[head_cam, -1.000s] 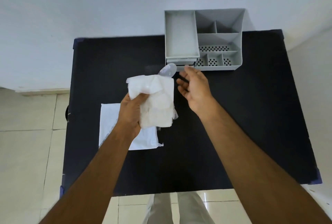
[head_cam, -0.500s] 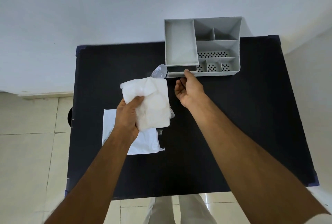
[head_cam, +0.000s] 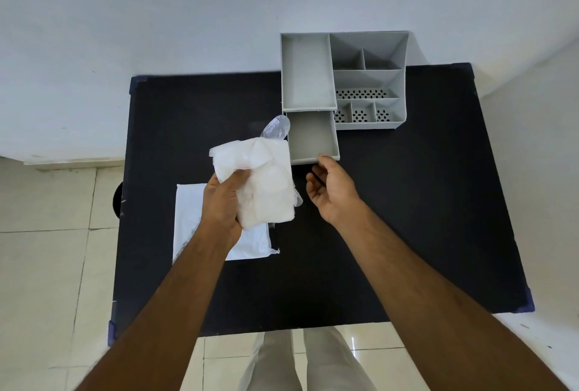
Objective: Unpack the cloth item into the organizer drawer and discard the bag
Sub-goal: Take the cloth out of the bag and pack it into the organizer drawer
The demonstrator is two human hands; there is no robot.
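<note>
From the head camera, looking down, a black rectangular tabletop [head_cam: 407,202] stands against a pale wall, with a grey plastic desk organizer [head_cam: 369,80] of several compartments at its far edge. The organizer's grey drawer [head_cam: 313,137] is pulled out toward the person and looks empty inside. The right hand [head_cam: 332,190] is at the drawer's front lip, its fingers [head_cam: 326,160] curled loosely and slightly apart, the fingertips at or just beside the lip; whether they touch it cannot be told. The left hand [head_cam: 222,202] is raised above the tabletop, its fingers clamped on a white folded cloth item [head_cam: 266,184], which sits just left of the open drawer. A clear plastic bag [head_cam: 275,127] pokes up behind the cloth's top edge and shows again at its right edge; how much of the cloth it covers is unclear. Under the left hand, a flat white woven sack [head_cam: 188,218] lies on the tabletop.
</note>
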